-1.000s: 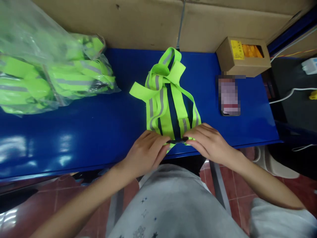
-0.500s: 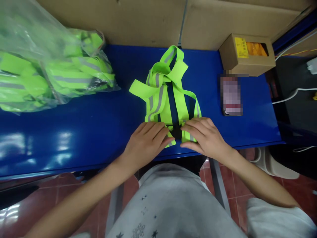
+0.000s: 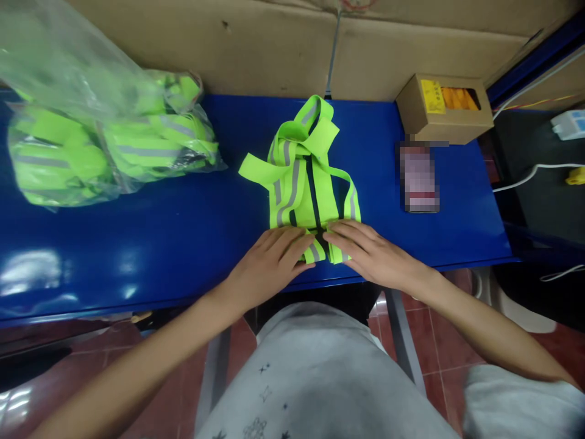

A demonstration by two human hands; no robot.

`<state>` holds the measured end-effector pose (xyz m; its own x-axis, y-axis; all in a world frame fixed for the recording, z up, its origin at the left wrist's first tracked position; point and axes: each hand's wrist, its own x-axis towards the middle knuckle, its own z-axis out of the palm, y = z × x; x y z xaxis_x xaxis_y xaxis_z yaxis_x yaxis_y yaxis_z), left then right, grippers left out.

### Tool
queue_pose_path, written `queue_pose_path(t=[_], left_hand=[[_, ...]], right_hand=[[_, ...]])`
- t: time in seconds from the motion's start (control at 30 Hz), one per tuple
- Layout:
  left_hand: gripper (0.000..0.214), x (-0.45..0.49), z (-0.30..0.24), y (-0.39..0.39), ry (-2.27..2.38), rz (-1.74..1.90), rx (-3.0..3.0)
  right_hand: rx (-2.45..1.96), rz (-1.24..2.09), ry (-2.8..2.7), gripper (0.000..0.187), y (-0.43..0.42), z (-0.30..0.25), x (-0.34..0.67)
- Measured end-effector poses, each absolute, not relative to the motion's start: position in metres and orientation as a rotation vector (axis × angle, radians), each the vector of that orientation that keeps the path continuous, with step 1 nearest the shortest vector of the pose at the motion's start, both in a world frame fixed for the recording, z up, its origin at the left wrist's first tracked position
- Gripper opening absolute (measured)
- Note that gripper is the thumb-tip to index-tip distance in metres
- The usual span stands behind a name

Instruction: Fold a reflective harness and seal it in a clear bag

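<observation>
A neon-green reflective vest (image 3: 328,201) made of straps with grey stripes lies on the blue table in front of me. Its near end is folded up at the table's front edge. My left hand (image 3: 267,262) grips the left side of that fold, fingers over the top and thumb at the near edge. On the right side, my right hand (image 3: 377,256) closes over the fold with its thumb mostly hidden. A narrow dark gap runs between the two halves. Loose strap ends and a loop spread out at the vest's far end.
Clear plastic bags (image 3: 114,174) of similar green vests lie at the left. At the right stand a cardboard box (image 3: 457,125) with orange contents and a blurred-out phone-like object (image 3: 419,180). Large cardboard (image 3: 256,49) walls off the back of the blue table (image 3: 183,244).
My right hand has moved left with its side of the vest, so the gap between the halves is narrower. My left hand stays at its fold. The camera view has shifted slightly.
</observation>
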<state>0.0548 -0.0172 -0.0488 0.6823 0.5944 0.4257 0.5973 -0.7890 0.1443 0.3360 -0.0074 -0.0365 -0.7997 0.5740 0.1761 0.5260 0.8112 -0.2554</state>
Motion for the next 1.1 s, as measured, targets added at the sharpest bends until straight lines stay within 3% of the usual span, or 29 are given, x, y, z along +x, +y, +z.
queue_pose_path(t=[0.17, 0.4, 0.53, 0.6, 0.67, 0.8, 0.93, 1.1], left_hand=[[0.012, 0.059, -0.045, -0.011, -1.093, -0.969, -2.843], [0.021, 0.070, -0.037, 0.010, -1.740, -1.199, -2.855], [0.007, 0.073, -0.040, 0.021, -1.477, -1.087, -2.796], [0.012, 0.071, -0.041, 0.021, -1.308, -0.925, -2.706], [0.016, 0.067, -0.041, 0.017, -1.178, -0.793, -2.673], [0.050, 0.057, -0.038, 0.004, -1.001, -0.590, -2.749], [0.031, 0.054, -0.032, -0.002, -0.922, -0.600, -2.742], [0.009, 0.058, -0.030, 0.011, -0.991, -0.838, -2.758]], right_hand=[[-0.860, 0.504, -2.535, 0.024, 0.002, -0.031, 0.332], [-1.072, 0.465, -2.383, 0.027, 0.028, -0.037, 0.319], [-1.112, 0.293, -2.332, 0.015, 0.030, -0.047, 0.316], [-1.096, 0.217, -2.370, 0.015, 0.029, -0.047, 0.317], [-1.015, 0.192, -2.444, 0.023, 0.027, -0.044, 0.321], [-0.903, 0.083, -2.635, 0.060, 0.020, -0.038, 0.329], [-0.878, 0.042, -2.629, 0.049, 0.014, -0.032, 0.332], [-1.003, 0.504, -2.424, 0.038, 0.027, -0.021, 0.325]])
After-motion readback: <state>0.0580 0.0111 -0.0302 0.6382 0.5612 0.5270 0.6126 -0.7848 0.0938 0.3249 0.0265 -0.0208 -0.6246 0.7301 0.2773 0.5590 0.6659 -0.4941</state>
